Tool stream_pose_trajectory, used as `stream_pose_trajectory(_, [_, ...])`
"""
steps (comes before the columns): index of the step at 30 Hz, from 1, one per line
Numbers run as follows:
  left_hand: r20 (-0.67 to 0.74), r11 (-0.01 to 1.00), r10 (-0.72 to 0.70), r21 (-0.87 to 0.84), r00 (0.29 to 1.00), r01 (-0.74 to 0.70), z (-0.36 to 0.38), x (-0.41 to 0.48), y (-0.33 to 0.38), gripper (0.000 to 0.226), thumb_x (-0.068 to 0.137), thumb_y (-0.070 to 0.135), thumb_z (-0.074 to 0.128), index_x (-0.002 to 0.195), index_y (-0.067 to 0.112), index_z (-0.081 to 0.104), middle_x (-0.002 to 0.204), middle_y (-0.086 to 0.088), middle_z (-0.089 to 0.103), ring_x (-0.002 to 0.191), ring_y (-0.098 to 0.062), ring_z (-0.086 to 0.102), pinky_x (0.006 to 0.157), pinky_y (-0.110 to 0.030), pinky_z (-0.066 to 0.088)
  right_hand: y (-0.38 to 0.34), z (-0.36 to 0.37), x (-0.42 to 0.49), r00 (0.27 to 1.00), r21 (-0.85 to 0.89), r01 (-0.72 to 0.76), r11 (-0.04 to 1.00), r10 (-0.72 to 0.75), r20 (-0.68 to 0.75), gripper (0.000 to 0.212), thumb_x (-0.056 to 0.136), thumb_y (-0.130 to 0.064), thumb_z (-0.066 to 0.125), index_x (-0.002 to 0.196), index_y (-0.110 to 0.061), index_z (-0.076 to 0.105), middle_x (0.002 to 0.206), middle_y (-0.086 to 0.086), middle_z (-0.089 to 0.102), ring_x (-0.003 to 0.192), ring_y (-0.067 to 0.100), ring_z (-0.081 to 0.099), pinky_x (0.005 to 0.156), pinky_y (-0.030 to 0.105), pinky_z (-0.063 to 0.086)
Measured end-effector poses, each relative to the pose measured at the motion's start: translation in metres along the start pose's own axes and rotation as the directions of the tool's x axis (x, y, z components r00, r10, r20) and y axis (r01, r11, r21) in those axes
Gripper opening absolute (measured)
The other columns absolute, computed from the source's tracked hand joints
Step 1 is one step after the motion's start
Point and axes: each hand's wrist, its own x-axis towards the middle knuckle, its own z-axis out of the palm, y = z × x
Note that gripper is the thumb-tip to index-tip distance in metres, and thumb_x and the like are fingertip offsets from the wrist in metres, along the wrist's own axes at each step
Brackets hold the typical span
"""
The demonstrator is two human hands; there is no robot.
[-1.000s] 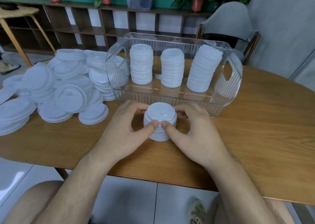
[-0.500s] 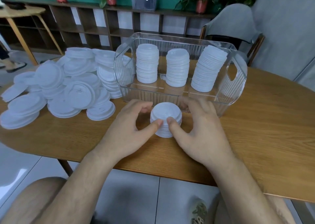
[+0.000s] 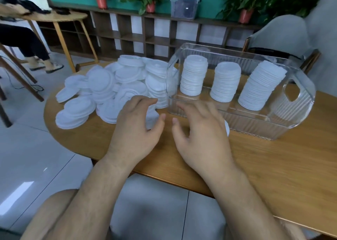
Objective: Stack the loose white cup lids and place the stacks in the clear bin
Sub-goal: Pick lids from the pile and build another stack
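White cup lids [image 3: 109, 86] lie in a loose heap on the left part of the wooden table [image 3: 273, 166], just beside the left end of the clear bin [image 3: 255, 126]. Inside the bin stand three lid stacks: the left stack [image 3: 193, 75] and the middle stack [image 3: 225, 82] are upright, and the right stack [image 3: 260, 88] leans to the right. The left hand [image 3: 135, 130] hovers over the near edge of the heap, its fingers [image 3: 145, 101] apart and loosely curved, clamped on nothing. The right hand [image 3: 202, 135] is held palm down just in front of the bin's near wall, with its fingers [image 3: 184, 108] spread and blurred and the thumb held apart. A sliver of a small lid stack [image 3: 226, 130] peeks out at its little-finger side, between hand and bin — whether the hand touches it cannot be told
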Motion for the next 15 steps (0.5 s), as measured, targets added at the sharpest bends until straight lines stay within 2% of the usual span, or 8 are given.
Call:
stream_pose_trajectory(4, [-0.070,0.997,-0.062,0.049,0.996,0.066,-0.017,0.002,-0.022,0.047,0.088,0.039,0.061,0.128,0.014,0.063,0.123,0.001,0.059,0.118,-0.016,0.053,0.101,-0.029,0.041,-0.024,0.019,0.012,0.999,0.060,0.027,0.998,-0.028,0.019,0.037,0.089,-0.025,0.062,0.123,-0.010,0.067,0.113,0.004,0.068,0.110,0.026,0.056,0.093,0.045,0.049])
stream_pose_trajectory(8, [-0.138,0.984,-0.126,0.111,0.982,0.141,-0.029,0.007,-0.040,0.049,0.089,0.031,0.069,0.134,0.012,0.060,0.131,-0.003,0.053,0.123,-0.022,0.046,0.104,-0.028,0.033,-0.047,0.053,0.030,0.990,0.096,0.014,0.995,-0.027,0.141,0.047,0.091,-0.025,0.062,0.135,-0.008,0.060,0.121,0.008,0.064,0.114,0.028,0.054,0.100,0.043,0.047])
stream_pose_trajectory(12, [-0.069,0.960,-0.207,0.178,0.976,0.216,-0.032,0.012,-0.055,0.067,0.088,0.030,0.072,0.148,0.013,0.046,0.144,-0.005,0.043,0.132,-0.023,0.034,0.107,-0.028,0.024,-0.054,0.080,0.040,0.974,0.042,-0.008,0.999,-0.002,0.227,0.060,0.089,-0.025,0.067,0.145,-0.007,0.050,0.134,0.011,0.056,0.122,0.030,0.049,0.107,0.044,0.041])
stream_pose_trajectory(15, [-0.026,0.951,-0.242,0.191,0.970,0.243,-0.030,0.014,-0.062,0.074,0.087,0.032,0.072,0.152,0.016,0.039,0.145,-0.004,0.043,0.133,-0.022,0.032,0.108,-0.031,0.022,-0.052,0.092,0.042,0.968,0.001,-0.018,1.000,0.017,0.251,0.066,0.084,-0.023,0.072,0.144,-0.005,0.051,0.133,0.013,0.057,0.120,0.033,0.049,0.105,0.044,0.042])
